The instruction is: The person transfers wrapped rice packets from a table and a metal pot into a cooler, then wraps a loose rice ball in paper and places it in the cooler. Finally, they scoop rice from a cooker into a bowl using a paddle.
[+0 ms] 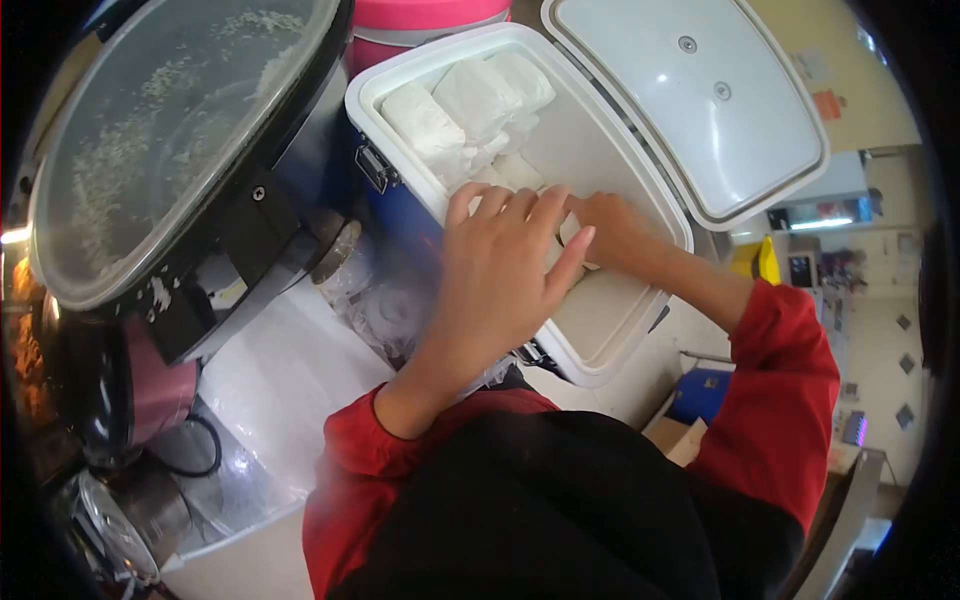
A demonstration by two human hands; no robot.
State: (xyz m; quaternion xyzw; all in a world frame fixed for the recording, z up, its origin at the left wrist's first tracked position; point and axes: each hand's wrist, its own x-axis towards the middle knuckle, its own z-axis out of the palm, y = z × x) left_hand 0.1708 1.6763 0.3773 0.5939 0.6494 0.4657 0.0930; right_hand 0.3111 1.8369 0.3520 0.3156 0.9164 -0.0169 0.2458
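In the head view, an opened cooler box [665, 215] with a white rim and blue body stands before me. White wrapped packets [478, 98] are stacked at its far end, and more white shapes lie lower down. My left hand [505, 250] is over the box's near side, fingers a little bent and apart, thumb held out, nothing visible in it. My right hand [605, 228] reaches in over the right rim, close beside the left. Its fingertips are largely hidden behind my left hand; a bit of something white shows next to them.
The white cooler lid [690, 100] hangs open at the back right. To the left is a large rice cooker [260, 190] whose clear lid [170, 150] has rice grains stuck on it. A pink container [430, 14] stands behind. Plastic bags [385, 310] lie between cooker and box.
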